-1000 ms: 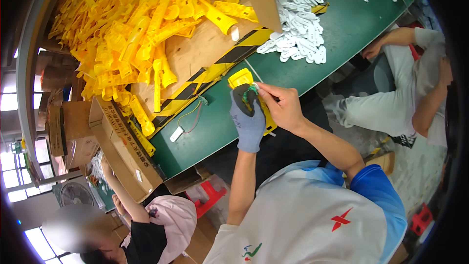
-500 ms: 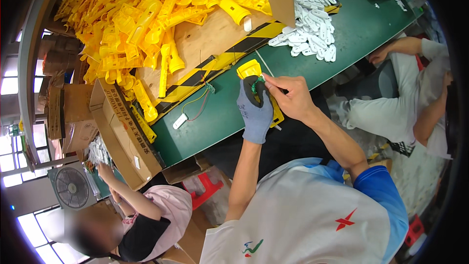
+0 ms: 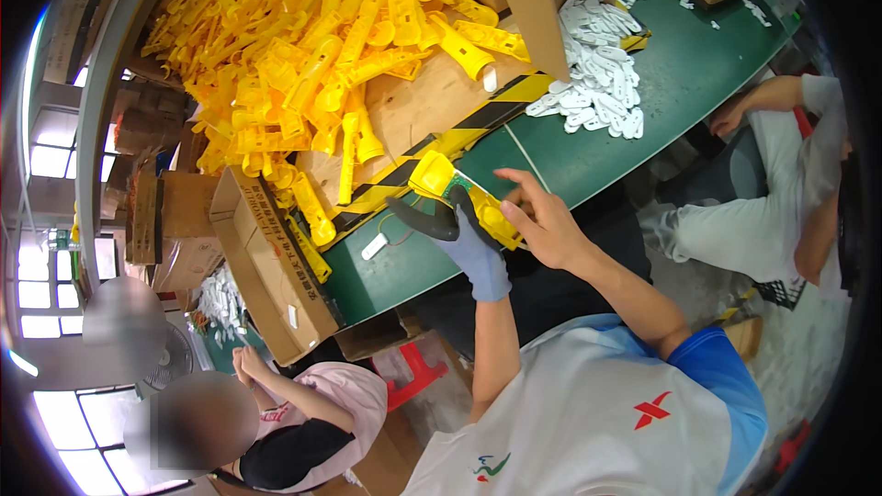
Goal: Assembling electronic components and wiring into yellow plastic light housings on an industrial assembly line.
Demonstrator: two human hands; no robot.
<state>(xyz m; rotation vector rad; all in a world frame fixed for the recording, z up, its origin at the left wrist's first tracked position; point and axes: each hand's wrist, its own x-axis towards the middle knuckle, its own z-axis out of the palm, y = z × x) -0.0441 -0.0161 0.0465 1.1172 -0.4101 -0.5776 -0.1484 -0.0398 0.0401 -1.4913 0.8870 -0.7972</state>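
Observation:
My left hand (image 3: 473, 243), in a grey-blue glove with dark fingers, holds a yellow plastic housing (image 3: 497, 211) over the table's near edge. One dark finger lies across the housing, beside a small green circuit board (image 3: 457, 186) set in it; another stretches out to the left. How the remaining fingers grip underneath is hidden. Bare and open, my right hand (image 3: 551, 225) is close at the housing's right side, thumb and forefinger apart. Left of the glove, a small white part (image 3: 374, 246) with thin wires lies on the green table (image 3: 354, 280).
Yellow plastic housings (image 3: 294, 64) are heaped on a wooden board behind a black-and-yellow striped edge (image 3: 496, 110). White plastic pieces (image 3: 597, 69) are piled at the right, beside a cardboard flap (image 3: 542, 9). An open carton (image 3: 276, 276) stands left. Co-workers sit at left (image 3: 312, 413) and right (image 3: 772, 174).
My right hand has gone from a pinch near the housing's top to open fingers at its right side. The gloved fingers have spread, baring the board. The whole view has shifted.

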